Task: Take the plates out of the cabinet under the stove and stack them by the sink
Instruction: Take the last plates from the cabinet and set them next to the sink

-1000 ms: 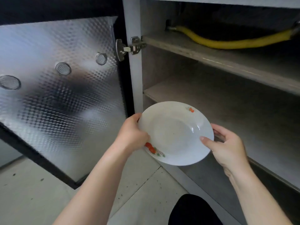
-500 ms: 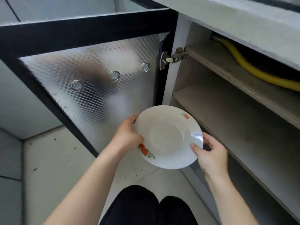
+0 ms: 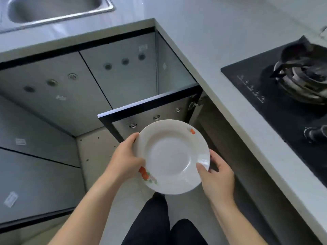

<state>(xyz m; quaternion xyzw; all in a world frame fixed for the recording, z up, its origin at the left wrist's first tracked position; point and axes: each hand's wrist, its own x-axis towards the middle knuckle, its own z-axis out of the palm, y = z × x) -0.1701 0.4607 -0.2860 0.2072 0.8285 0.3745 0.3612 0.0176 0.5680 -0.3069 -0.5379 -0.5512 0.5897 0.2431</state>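
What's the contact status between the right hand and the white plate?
Touching. The head view shows the right hand with its thumb over the rim of the white plate and fingers curled behind it; the left hand grips the opposite rim.

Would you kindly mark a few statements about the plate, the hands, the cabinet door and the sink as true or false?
1. The left hand and the right hand both hold the plate by its rim. True.
2. The plate rests beside the sink. False: it is held in the air, well away from the sink.
3. The cabinet door under the stove stands open. True.
4. The plate is plain white all over. False: its rim bears orange-red and green prints.
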